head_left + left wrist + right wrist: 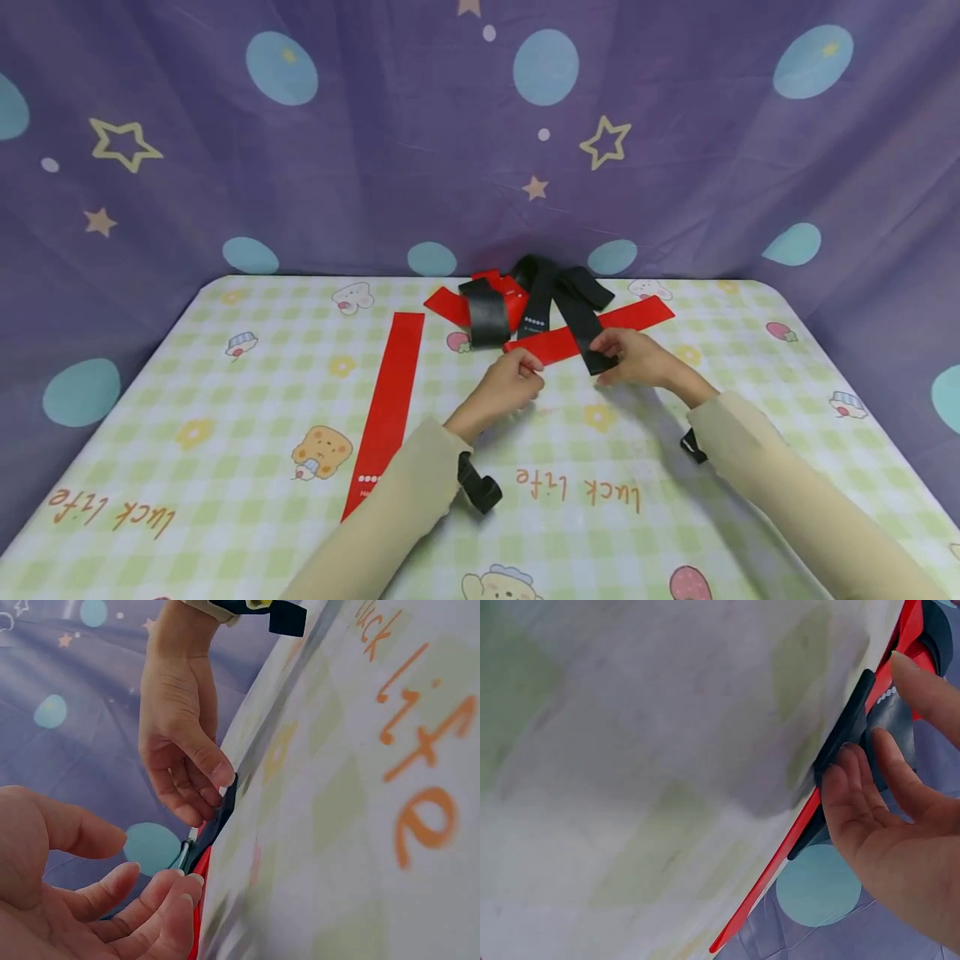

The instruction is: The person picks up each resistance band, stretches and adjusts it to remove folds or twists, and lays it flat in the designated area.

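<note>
Near the back of the table, my right hand pinches the near end of a flat black resistance band. That band crosses a red resistance band lying slanted beneath it. In the left wrist view, the right hand's thumb is at the raised black end. My left hand hovers by the red band's left end, its fingers loosely curled and thumb apart from them in the left wrist view. Behind lie another black band with white dots, a folded black band, and more red banding.
A long red band lies flat left of the left hand, partly under the left sleeve. Dark straps show at both wrists. The table has a checked cover; a purple curtain hangs right behind its back edge.
</note>
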Tool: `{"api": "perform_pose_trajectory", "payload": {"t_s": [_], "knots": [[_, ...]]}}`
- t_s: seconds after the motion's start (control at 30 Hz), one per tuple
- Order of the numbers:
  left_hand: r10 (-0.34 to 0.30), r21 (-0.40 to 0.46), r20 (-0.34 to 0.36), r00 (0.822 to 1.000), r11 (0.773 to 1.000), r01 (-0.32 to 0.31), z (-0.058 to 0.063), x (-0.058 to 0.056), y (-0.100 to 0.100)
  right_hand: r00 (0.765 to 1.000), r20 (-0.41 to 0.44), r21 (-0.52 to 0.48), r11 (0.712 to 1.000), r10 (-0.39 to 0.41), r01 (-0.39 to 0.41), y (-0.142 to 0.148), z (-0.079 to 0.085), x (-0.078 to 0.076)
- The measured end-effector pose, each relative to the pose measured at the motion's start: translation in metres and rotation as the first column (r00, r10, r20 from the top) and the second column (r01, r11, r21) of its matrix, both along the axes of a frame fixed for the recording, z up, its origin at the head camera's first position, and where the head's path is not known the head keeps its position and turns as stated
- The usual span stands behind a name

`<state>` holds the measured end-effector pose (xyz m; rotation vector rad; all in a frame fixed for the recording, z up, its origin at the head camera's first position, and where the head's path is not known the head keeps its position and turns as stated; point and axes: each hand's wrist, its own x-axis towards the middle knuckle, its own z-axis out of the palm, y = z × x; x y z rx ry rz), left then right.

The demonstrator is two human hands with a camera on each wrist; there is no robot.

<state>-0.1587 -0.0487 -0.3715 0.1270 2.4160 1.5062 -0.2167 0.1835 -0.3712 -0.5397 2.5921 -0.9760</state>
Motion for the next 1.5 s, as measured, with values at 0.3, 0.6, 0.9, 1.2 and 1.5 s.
{"api": "perform_pose_trajectory", "payload": {"t_s": [0.3,0.6,0.9,1.2,1.5], "knots": [[-0.022,0.010,0.020,1.000,1.000,0.022,0.001,-0.018,0.027,0.971,-0.234,0.107,0.994,0.058,-0.034,0.004,-0.005,-0.001],[-0.015,-0.007,0.031,0.999,1.000,0.015,-0.001,-0.023,0.035,0.913,-0.378,0.166,0.981,0.155,-0.098,0.000,-0.001,-0.001],[0.004,0.039,0.057,0.998,0.999,-0.006,-0.005,-0.027,0.042,0.939,-0.344,0.088,0.996,0.002,0.030,0.002,0.004,0.003],[0.128,0.043,-0.345,0.930,0.992,-0.121,-0.009,-0.029,0.050,0.931,-0.365,-0.040,0.999,-0.013,-0.002,-0.005,0.018,0.007],[0.015,0.100,-0.427,0.904,0.994,0.031,-0.004,-0.029,0.049,0.922,-0.386,-0.093,0.993,0.030,-0.071,-0.019,0.042,0.014]]}}
